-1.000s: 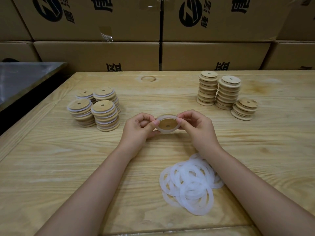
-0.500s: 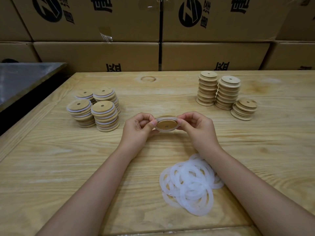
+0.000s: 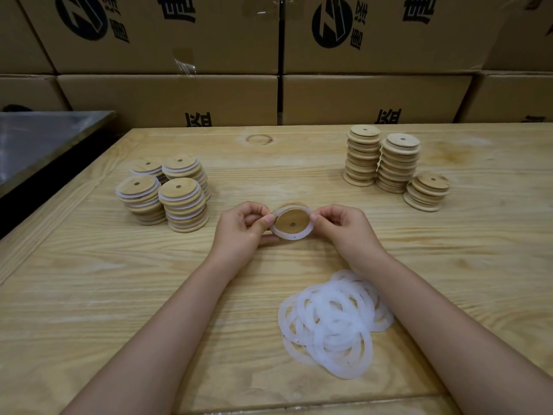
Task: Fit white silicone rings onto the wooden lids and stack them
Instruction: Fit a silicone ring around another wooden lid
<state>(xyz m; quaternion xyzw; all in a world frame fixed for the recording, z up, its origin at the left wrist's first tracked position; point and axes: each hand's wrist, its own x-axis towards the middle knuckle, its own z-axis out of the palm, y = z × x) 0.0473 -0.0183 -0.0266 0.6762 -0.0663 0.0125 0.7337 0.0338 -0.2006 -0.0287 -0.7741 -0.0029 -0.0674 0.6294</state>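
Observation:
A round wooden lid (image 3: 291, 222) with a small centre hole is held above the table's middle, its flat face tilted toward me. A white silicone ring (image 3: 294, 235) sits around its rim. My left hand (image 3: 244, 230) pinches the lid's left edge and my right hand (image 3: 344, 227) pinches the right edge. A loose heap of white rings (image 3: 332, 322) lies near me under my right forearm. Stacks of ringed lids (image 3: 167, 194) stand at the left. Stacks of bare lids (image 3: 389, 163) stand at the right.
The wooden table (image 3: 89, 280) has a raised border along its left side. Cardboard boxes (image 3: 269, 94) form a wall behind it. A dark metal surface (image 3: 39, 139) sits off the table's left, with a dark gap between.
The lid has tipped so more of its flat face shows toward me, and the ring lies more evenly around the rim. Both hands stay in the same place.

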